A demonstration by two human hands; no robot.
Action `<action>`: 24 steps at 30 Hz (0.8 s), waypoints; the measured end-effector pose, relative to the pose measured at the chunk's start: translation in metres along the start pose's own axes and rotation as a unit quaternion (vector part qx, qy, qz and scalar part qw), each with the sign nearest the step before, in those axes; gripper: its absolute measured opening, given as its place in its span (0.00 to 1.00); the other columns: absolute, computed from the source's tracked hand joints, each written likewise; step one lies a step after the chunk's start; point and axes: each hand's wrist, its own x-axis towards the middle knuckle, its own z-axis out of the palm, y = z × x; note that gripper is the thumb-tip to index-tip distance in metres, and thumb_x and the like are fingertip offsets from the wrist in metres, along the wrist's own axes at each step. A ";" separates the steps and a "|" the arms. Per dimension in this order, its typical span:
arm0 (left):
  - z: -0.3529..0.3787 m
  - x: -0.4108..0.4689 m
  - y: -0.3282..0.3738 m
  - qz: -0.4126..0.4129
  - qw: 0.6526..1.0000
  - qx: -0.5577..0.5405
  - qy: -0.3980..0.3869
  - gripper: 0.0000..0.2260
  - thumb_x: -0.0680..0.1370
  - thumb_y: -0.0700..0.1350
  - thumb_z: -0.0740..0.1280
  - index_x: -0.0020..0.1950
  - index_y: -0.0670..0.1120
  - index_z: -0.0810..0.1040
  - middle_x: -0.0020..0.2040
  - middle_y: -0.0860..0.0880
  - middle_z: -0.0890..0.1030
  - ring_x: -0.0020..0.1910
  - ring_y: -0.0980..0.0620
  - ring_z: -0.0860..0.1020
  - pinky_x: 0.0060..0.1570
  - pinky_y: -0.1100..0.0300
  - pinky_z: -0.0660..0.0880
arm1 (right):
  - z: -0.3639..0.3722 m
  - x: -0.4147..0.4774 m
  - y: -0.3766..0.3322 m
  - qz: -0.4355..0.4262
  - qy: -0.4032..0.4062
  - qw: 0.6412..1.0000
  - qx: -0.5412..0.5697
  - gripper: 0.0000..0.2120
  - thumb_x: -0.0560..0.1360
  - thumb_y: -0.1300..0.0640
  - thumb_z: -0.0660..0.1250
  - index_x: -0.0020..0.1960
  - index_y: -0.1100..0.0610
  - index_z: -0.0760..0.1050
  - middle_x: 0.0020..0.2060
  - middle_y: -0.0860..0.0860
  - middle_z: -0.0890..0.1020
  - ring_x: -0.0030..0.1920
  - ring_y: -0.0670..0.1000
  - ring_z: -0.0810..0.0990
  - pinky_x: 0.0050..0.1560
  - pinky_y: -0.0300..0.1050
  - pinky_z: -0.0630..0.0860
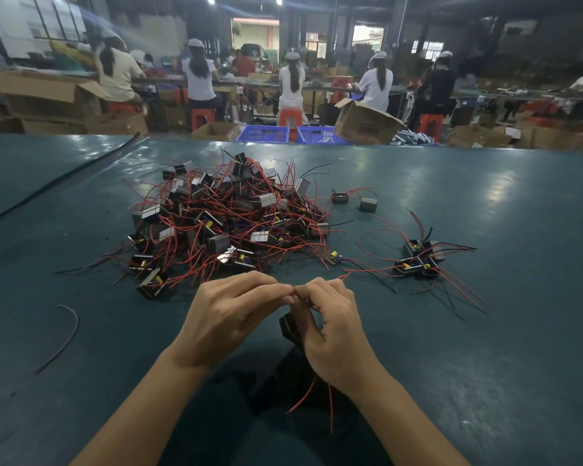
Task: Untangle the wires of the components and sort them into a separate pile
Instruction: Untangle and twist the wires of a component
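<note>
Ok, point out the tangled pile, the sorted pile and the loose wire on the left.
tangled pile (223,223), head view, middle of the heap.
sorted pile (419,260), head view, component bodies.
loose wire (74,334), head view, mid-curve.

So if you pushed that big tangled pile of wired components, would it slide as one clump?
Probably mostly as one clump: in the pile the red wires loop through one another. They seem springy, not limp: many ends stick up. The glossy table should let it slide.

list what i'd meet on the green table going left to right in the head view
loose red wire → big tangled pile of components → two lone components → small sorted pile
</note>
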 end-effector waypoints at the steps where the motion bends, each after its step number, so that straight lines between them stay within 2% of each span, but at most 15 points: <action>1: 0.001 0.000 0.000 -0.002 1.000 0.002 0.003 0.11 0.80 0.46 0.67 0.50 0.39 0.84 0.44 0.48 0.83 0.39 0.53 0.81 0.37 0.61 0.78 | 0.000 0.000 0.000 0.001 0.000 1.000 -0.001 0.06 0.78 0.57 0.64 0.49 0.57 0.80 0.41 0.43 0.77 0.46 0.46 0.72 0.50 0.46 0.69; 4: 0.001 0.001 0.002 -0.016 1.000 0.012 0.010 0.13 0.80 0.48 0.66 0.44 0.39 0.83 0.42 0.49 0.82 0.34 0.56 0.77 0.34 0.65 0.74 | 0.001 0.000 0.001 -0.005 0.016 1.000 -0.006 0.07 0.78 0.56 0.65 0.48 0.56 0.80 0.40 0.41 0.76 0.45 0.45 0.72 0.50 0.45 0.69; 10: 0.002 0.004 0.006 -0.038 0.998 0.042 0.006 0.15 0.81 0.49 0.63 0.41 0.40 0.81 0.37 0.49 0.80 0.26 0.53 0.73 0.23 0.57 0.72 | 0.004 -0.003 0.000 -0.040 0.056 0.995 -0.076 0.05 0.77 0.56 0.67 0.47 0.56 0.81 0.39 0.45 0.79 0.42 0.48 0.74 0.47 0.46 0.70; 14: 0.003 0.004 0.007 -0.055 0.997 0.061 -0.004 0.15 0.80 0.48 0.63 0.40 0.40 0.80 0.35 0.49 0.78 0.25 0.52 0.72 0.22 0.54 0.71 | 0.003 -0.003 -0.001 -0.044 0.066 0.993 -0.092 0.07 0.77 0.53 0.68 0.49 0.55 0.81 0.39 0.44 0.80 0.42 0.48 0.75 0.49 0.45 0.68; 18: 0.003 0.005 0.009 -0.085 0.995 0.050 -0.012 0.15 0.80 0.49 0.62 0.39 0.42 0.79 0.34 0.52 0.76 0.26 0.54 0.71 0.23 0.58 0.70 | 0.001 -0.004 -0.001 -0.056 0.073 0.987 -0.128 0.06 0.72 0.54 0.73 0.46 0.55 0.81 0.38 0.44 0.80 0.42 0.48 0.75 0.49 0.41 0.65; 21: 0.007 0.006 0.014 -0.166 0.986 0.026 -0.023 0.15 0.79 0.52 0.62 0.37 0.46 0.78 0.32 0.58 0.74 0.27 0.57 0.71 0.26 0.59 0.70 | 0.002 -0.004 0.001 -0.066 0.094 0.980 -0.162 0.04 0.72 0.55 0.74 0.43 0.55 0.82 0.37 0.45 0.81 0.41 0.51 0.78 0.48 0.43 0.67; 24: 0.016 0.011 0.017 -0.347 0.934 -0.077 -0.041 0.15 0.79 0.51 0.65 0.33 0.49 0.79 0.24 0.57 0.73 0.24 0.58 0.70 0.27 0.60 0.67 | 0.003 -0.004 0.003 -0.071 0.127 0.971 -0.189 0.04 0.72 0.57 0.75 0.40 0.55 0.82 0.37 0.46 0.81 0.39 0.51 0.78 0.46 0.47 0.70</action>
